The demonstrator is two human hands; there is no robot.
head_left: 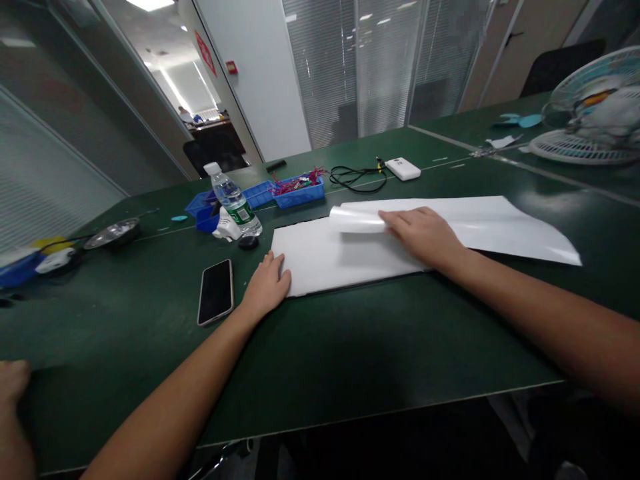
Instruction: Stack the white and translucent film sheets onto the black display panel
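Note:
A flat white sheet or board (315, 263) lies on the green table in front of me. My left hand (266, 285) rests on its left end, fingers stretched out and pressing the edge down. Over its right part lies a glossy white sheet (493, 217), its left end curled back into a loose roll. My right hand (425, 235) is closed on that curled sheet, thumb side hidden under the palm. At the far right, the glossy sheet bends up off the table. Left of my left hand lies a phone (216, 292), dark screen up.
Beyond my left hand stand a water bottle (234, 200), a small black object (249, 243) and blue trays (300, 195) with red wires. A black cable (356, 185) and white power bank (403, 169) lie farther back. A fan (595, 120) stands right. Another person's hand (14, 379) is at left.

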